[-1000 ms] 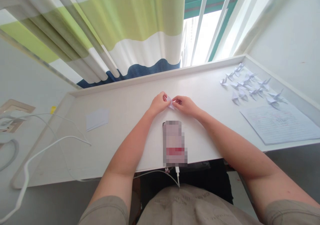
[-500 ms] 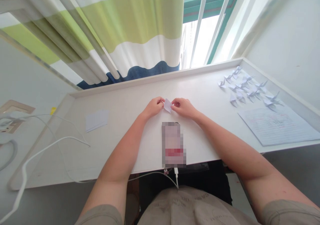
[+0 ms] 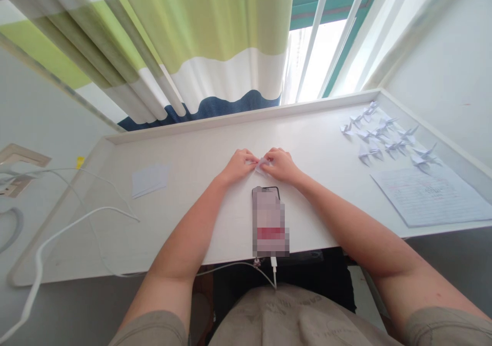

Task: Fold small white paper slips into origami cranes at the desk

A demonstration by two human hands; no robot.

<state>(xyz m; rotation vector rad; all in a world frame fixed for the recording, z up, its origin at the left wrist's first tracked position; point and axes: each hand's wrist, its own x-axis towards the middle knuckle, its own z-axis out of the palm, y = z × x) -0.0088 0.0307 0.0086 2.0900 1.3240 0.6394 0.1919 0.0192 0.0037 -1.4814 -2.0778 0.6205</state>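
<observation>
A small folded white paper (image 3: 261, 167) between fingers (image 3: 252, 158).

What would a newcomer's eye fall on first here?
Probably the cluster of folded white paper figures on the right side of the white desk, beyond a lined sheet. Next, the left hand and right hand meeting at a small piece of paper near the middle. Behind the desk, a curtain with bold green, white and dark blue bands also stands out.
</observation>
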